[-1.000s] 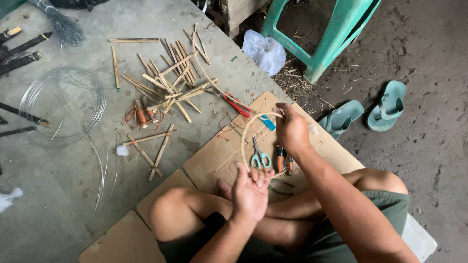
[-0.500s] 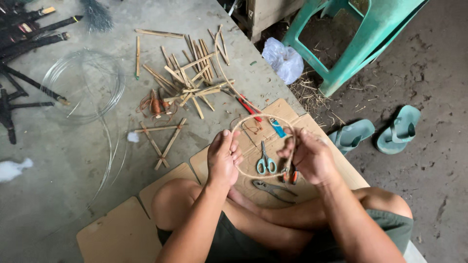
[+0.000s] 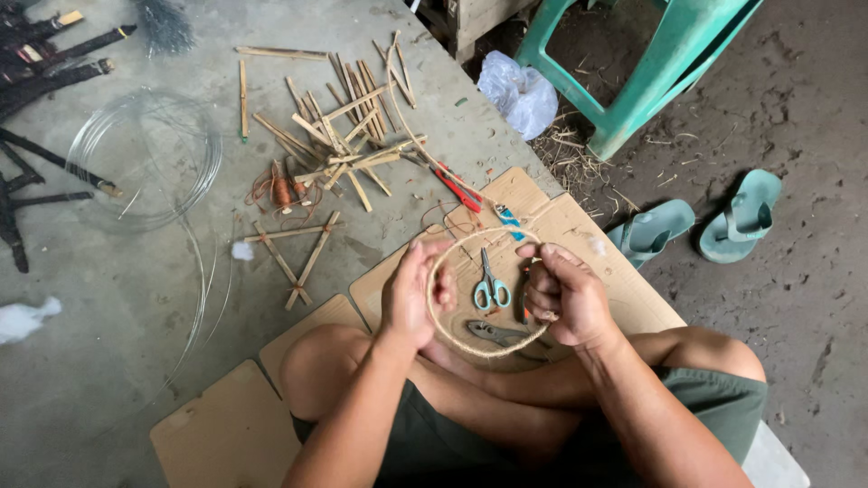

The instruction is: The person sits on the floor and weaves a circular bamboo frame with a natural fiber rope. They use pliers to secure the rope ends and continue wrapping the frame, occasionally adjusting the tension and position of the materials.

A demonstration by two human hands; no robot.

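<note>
From the head camera I see a twine-wrapped hoop (image 3: pixel 479 348), pale tan and round, held upright over the cardboard sheet (image 3: pixel 579 235). My left hand (image 3: pixel 418 294) curls its fingers around the hoop's left side; my right hand (image 3: pixel 565 294) pinches its right rim. Teal-handled scissors (image 3: pixel 490 287) lie inside the ring's outline.

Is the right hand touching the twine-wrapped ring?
Touching. The head view shows the right hand pinching the ring at its right edge, fingers closed over the twine, while the left hand grips the opposite side.
</note>
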